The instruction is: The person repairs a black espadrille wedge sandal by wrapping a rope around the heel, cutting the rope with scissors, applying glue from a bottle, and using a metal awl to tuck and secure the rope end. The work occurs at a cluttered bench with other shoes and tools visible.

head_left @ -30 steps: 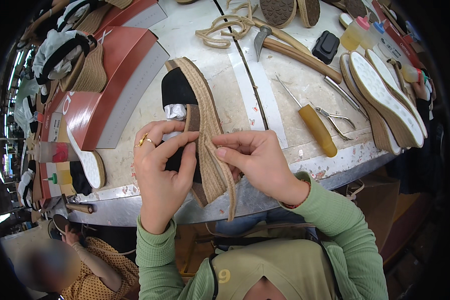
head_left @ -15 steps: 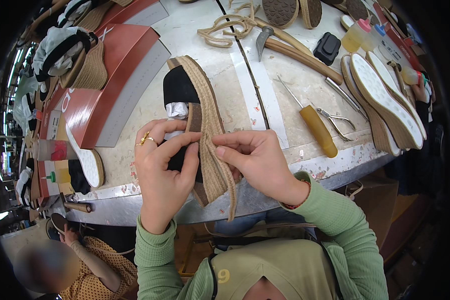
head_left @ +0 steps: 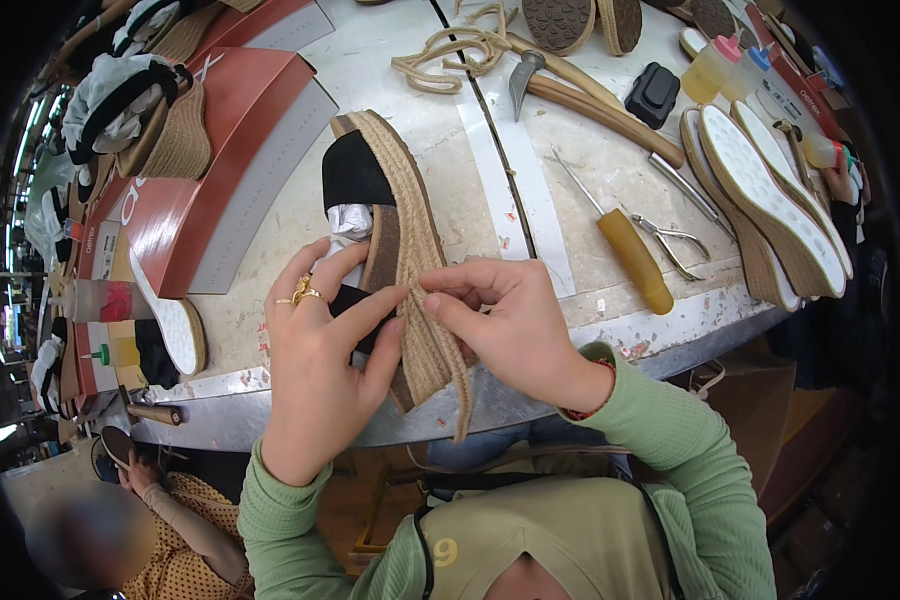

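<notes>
At far left, a red cardboard shoe box lid (head_left: 225,150) lies on the pale, worn workbench (head_left: 530,170). Your left hand (head_left: 320,370), with gold rings on one finger, cups the jute-wrapped wedge sandal with a black toe strap (head_left: 395,250) from its left side, fingers closed against the sole's edge. The sandal lies lengthwise at the bench's near edge, its heel overhanging toward you. Your right hand (head_left: 510,325) pinches the braided jute rope trim (head_left: 450,350) between thumb and forefinger, pressing it against the sandal's side wall; the trim's loose end hangs below the bench edge. Further right lie a yellow-handled awl (head_left: 630,255), small metal pliers (head_left: 670,240), a wooden-handled hammer (head_left: 580,90), and a stack of white-soled wedge bottoms (head_left: 770,190).
</notes>
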Action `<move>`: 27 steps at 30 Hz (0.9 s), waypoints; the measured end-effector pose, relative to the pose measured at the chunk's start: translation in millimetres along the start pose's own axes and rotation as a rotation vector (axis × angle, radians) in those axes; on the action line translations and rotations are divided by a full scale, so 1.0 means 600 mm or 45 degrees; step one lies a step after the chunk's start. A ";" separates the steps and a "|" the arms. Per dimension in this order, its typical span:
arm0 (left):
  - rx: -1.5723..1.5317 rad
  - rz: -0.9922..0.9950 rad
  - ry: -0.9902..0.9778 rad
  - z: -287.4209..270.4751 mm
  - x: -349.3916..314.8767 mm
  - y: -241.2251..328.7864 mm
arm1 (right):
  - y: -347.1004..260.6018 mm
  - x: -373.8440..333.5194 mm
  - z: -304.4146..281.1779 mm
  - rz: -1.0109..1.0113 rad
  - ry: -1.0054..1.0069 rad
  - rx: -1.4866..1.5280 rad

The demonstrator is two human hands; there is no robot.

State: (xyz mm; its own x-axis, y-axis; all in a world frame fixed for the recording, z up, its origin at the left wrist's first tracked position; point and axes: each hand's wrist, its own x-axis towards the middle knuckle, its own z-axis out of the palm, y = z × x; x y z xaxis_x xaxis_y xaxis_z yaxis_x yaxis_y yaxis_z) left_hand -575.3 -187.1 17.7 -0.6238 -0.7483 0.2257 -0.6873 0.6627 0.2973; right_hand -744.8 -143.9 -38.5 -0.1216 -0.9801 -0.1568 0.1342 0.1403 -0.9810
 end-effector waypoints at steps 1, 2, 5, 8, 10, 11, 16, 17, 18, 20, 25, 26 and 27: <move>0.032 0.017 -0.018 -0.002 -0.001 0.001 | -0.001 0.000 -0.001 0.021 -0.017 -0.002; 0.065 0.034 -0.036 -0.003 -0.002 0.002 | -0.002 0.001 -0.003 0.042 -0.033 -0.004; 0.142 0.067 -0.076 -0.006 -0.002 0.004 | -0.005 0.002 -0.007 0.065 -0.071 -0.006; 0.188 0.088 -0.092 -0.007 0.001 0.006 | -0.008 0.005 -0.009 0.098 -0.106 0.048; 0.241 0.105 -0.096 -0.007 0.003 0.009 | -0.012 0.007 -0.011 0.092 -0.152 0.029; 0.281 0.114 -0.097 -0.007 0.004 0.011 | -0.014 0.007 -0.016 0.070 -0.186 -0.017; 0.406 0.129 -0.140 -0.012 0.006 0.019 | -0.023 0.008 -0.043 -0.174 -0.325 -0.501; 0.400 0.129 -0.149 -0.014 0.006 0.018 | -0.022 0.009 -0.047 -0.155 -0.344 -0.459; 0.397 0.140 -0.146 -0.015 0.006 0.017 | -0.020 0.011 -0.049 -0.135 -0.361 -0.418; 0.227 0.119 -0.068 -0.012 0.011 0.007 | -0.009 0.018 -0.047 -0.065 -0.217 -0.200; -0.143 -0.037 0.220 0.016 0.025 -0.011 | 0.021 0.048 -0.033 -0.042 -0.031 0.020; -0.195 -0.094 0.268 0.023 0.025 -0.009 | 0.025 0.050 -0.032 -0.023 -0.034 0.032; -0.248 -0.151 0.316 0.027 0.025 -0.008 | 0.027 0.051 -0.030 -0.003 -0.038 0.045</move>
State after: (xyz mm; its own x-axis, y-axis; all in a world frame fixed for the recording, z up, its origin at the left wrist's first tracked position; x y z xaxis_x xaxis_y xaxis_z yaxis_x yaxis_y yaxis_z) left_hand -587.4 -200.9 4.9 -0.4177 -0.8204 0.3905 -0.6511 0.5700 0.5011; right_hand -764.4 -169.0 -61.1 -0.0924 -0.9843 -0.1502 0.1685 0.1332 -0.9767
